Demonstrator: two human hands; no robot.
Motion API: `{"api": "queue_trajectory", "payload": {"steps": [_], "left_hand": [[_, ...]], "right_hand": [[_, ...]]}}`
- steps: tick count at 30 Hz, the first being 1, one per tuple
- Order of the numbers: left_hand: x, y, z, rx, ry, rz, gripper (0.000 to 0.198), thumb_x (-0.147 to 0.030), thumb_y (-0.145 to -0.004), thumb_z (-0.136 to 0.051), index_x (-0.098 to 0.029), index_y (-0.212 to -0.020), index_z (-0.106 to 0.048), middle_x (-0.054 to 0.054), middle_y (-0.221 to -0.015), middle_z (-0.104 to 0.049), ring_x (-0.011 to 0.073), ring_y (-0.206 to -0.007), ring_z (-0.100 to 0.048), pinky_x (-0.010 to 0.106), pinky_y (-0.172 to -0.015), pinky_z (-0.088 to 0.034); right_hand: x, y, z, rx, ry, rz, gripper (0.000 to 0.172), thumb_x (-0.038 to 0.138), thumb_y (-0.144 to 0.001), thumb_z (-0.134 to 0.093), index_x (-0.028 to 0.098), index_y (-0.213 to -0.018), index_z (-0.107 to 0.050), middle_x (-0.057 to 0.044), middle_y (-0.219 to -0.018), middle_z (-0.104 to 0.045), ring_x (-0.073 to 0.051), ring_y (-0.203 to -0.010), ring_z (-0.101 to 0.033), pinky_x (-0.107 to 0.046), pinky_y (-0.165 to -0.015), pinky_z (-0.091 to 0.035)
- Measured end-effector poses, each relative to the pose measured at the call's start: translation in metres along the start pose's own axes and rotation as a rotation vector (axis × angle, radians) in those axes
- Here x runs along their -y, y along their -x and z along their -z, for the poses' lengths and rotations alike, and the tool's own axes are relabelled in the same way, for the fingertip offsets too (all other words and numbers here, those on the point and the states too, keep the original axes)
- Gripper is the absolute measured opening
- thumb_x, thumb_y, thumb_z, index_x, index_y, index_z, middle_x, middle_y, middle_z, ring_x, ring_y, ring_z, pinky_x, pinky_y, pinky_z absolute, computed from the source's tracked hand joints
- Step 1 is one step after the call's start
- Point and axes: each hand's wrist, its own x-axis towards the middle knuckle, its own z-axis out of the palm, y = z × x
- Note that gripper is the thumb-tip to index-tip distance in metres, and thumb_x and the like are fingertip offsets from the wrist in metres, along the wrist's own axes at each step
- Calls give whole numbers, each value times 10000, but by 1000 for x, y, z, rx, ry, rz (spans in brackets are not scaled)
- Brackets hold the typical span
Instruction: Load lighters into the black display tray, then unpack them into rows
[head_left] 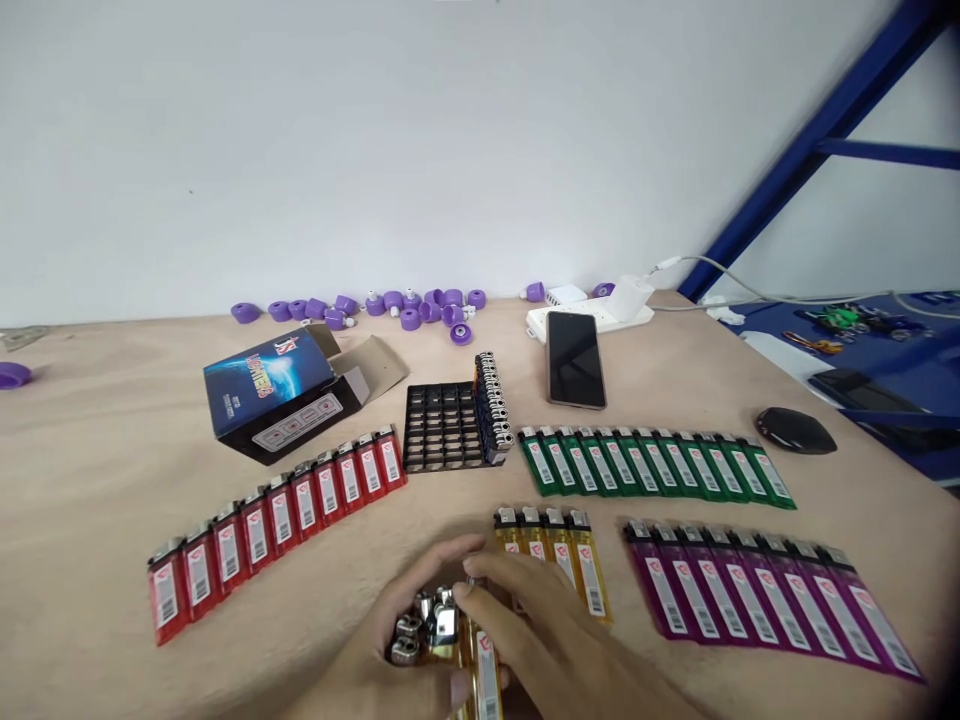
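Note:
At the near edge, my left hand is curled around a bunch of yellow lighters with their metal tops up. My right hand reaches over the bunch, its fingers closed on one of these yellow lighters. Just beyond it lies a short row of yellow lighters, partly covered by my right fingers. Red lighters form a slanting row on the left. Green lighters lie in a row at the right, with purple lighters in front of them.
Behind the hands stands a black divided tray with lighters upright along its right side. An opened blue lighter box lies left of it. A phone leans on a white power strip. Purple caps line the wall; a black mouse sits right.

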Motion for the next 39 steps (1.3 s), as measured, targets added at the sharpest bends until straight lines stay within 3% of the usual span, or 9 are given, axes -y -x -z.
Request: {"api": "queue_trajectory", "payload": {"steps": [2, 4, 7, 10, 12, 15, 18, 32, 39], "left_hand": [[-2, 1, -2, 6, 35, 20, 583, -240, -690, -863, -331, -1237, -682, 41, -1279, -688, 338, -1344, -512, 493, -1107, -384], [1, 1, -1, 19, 63, 37, 591, -267, -685, -881, -337, -1235, -676, 49, -1129, -736, 329, -1184, -640, 497, -1033, -443], [10, 0, 7, -28, 49, -36, 494, -321, -736, -862, -319, -1190, -668, 44, -983, -738, 266, -931, -713, 430, -897, -508], [17, -4, 16, -193, -74, -227, 355, -363, -805, -811, -273, -1102, -639, 29, -922, -714, 189, -806, -675, 315, -764, -512], [18, -7, 21, -295, -139, -306, 323, -362, -825, -791, -259, -1070, -608, 7, -884, -690, 158, -743, -640, 282, -702, -499], [14, -9, 22, -364, -178, -336, 308, -352, -822, -788, -249, -1027, -582, -15, -846, -665, 147, -703, -611, 278, -665, -500], [11, -9, 20, -359, -201, -347, 306, -362, -810, -793, -239, -990, -579, -18, -818, -657, 145, -677, -605, 274, -645, -501], [12, -8, 26, -249, -233, -307, 256, -376, -872, -733, -234, -990, -555, -10, -852, -623, 146, -726, -602, 276, -699, -492], [11, -9, 23, -300, -235, -313, 298, -390, -826, -766, -225, -980, -571, 2, -824, -650, 159, -681, -611, 284, -647, -493]], "right_hand": [[-4, 1, 0, 9, -76, -21, 706, 140, -874, -635, 243, -1488, -301, -105, -1387, -590, -238, -1325, -523, -343, -1067, -481], [-10, 1, 2, -24, -177, -25, 837, 291, -846, -740, 287, -1512, -234, -87, -1389, -592, -249, -1297, -556, -340, -1045, -504], [-17, -2, 12, -44, -264, -159, 1005, 462, -748, -817, 325, -1529, -199, -90, -1448, -541, -289, -1288, -566, -377, -1016, -529], [-16, -12, 25, 80, -224, -335, 954, 345, -767, -771, 330, -1534, -204, -89, -1519, -458, -306, -1360, -485, -452, -1040, -502], [-12, -22, 30, 194, -166, -363, 908, 246, -767, -719, 316, -1530, -231, -81, -1520, -456, -312, -1403, -419, -534, -1105, -416], [-8, -33, 28, 322, -100, -376, 838, 195, -760, -662, 278, -1513, -304, -87, -1490, -487, -329, -1414, -377, -640, -1153, -270], [-8, -36, 21, 358, -70, -384, 818, 202, -766, -639, 254, -1514, -312, -104, -1483, -488, -338, -1416, -363, -676, -1145, -225], [-10, -36, 21, 342, -30, -390, 761, 252, -780, -657, 273, -1482, -367, -82, -1478, -501, -345, -1401, -352, -650, -1125, -236], [-15, -35, 18, 354, -36, -423, 802, 277, -791, -680, 316, -1508, -322, -58, -1511, -472, -348, -1418, -331, -657, -1126, -238]]}}
